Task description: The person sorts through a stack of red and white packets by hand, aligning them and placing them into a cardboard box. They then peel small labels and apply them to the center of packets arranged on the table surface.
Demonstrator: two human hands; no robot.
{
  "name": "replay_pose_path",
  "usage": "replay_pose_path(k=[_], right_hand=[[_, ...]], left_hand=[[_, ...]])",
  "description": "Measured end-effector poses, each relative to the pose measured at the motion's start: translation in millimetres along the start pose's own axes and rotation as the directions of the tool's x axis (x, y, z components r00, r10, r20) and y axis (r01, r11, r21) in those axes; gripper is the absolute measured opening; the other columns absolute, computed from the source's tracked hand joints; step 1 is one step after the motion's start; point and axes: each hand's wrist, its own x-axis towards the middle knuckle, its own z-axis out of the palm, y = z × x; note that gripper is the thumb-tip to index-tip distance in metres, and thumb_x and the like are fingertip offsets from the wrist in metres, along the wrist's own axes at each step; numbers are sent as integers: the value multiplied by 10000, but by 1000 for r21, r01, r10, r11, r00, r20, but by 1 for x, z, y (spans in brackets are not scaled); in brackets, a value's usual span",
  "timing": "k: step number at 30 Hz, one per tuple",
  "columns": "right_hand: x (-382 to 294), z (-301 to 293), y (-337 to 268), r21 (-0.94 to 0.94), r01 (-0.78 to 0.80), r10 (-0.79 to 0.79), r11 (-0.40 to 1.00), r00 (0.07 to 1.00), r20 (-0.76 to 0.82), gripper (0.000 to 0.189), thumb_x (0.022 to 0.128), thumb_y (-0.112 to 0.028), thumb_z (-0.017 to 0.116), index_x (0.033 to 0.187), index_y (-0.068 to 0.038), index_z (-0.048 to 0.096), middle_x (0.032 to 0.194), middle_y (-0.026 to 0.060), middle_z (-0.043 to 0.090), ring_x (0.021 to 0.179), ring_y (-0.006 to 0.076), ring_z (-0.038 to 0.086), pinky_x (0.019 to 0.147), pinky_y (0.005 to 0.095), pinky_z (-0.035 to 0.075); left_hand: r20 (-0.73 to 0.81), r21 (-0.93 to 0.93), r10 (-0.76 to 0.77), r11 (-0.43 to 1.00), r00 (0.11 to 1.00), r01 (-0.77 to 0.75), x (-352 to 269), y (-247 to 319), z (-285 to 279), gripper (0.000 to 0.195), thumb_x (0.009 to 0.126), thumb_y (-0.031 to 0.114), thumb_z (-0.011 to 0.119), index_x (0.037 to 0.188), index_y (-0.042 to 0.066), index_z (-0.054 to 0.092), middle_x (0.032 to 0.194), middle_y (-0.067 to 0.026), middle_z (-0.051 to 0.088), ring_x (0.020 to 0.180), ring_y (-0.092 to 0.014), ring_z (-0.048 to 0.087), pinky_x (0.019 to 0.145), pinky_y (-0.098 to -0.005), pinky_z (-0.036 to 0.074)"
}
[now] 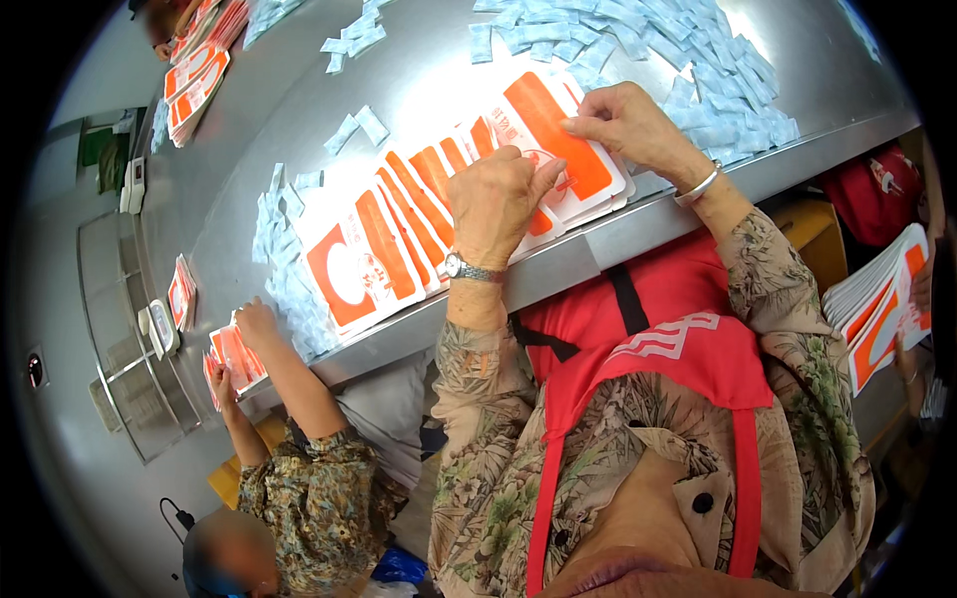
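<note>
A row of overlapping orange-and-white printed packaging pouches lies fanned along the metal table's near edge. My left hand, with a wristwatch, rests over the fan's right part, its thumb pointing right; whether it grips a pouch is hidden. At the right end of the row, my right hand has its thumb and fingertips at the top right of the uppermost pouch; whether they pinch it is unclear. Small light-blue sachets are heaped beyond my right hand. More sachets lie at the row's left end.
The steel table's edge runs in front of me. At the left, a co-worker's hands touch similar pouches near a white scale. A further pouch stack lies at the far left. On the right, another person holds a pouch stack.
</note>
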Motion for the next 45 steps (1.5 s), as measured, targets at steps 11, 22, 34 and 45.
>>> replay_pose_path(k=[11,22,34,45], right_hand=[[-19,17,-21,-41,22,-16,999,989,146,327,814,-223,780,671,-14,573,508,11,526,425,79,503,394,244,389],[-9,10,-2,59,35,-44,998,985,165,387,778,-312,818,638,-34,589,524,16,521,471,80,472,440,253,381],[-8,17,-20,-147,179,-156,973,976,153,425,748,-332,829,611,-23,573,509,21,507,473,99,454,440,280,366],[-2,-2,12,-485,143,-295,863,921,-253,349,794,-358,741,677,-51,625,576,83,601,525,214,581,514,341,445]], left_hand=[[207,-273,-225,922,952,277,6,-7,8,674,956,608,408,688,35,640,667,-157,619,676,-360,620,592,-451,460],[206,-623,-280,701,937,347,4,-11,12,457,990,377,515,743,16,651,630,-130,634,594,-266,628,574,-363,466],[161,-621,-220,735,962,272,1,-15,10,360,949,302,615,750,3,650,619,-122,589,554,-241,559,543,-359,435],[60,-610,-255,756,965,238,2,-8,16,294,893,177,620,653,19,556,587,-106,524,526,-216,516,513,-339,405]])
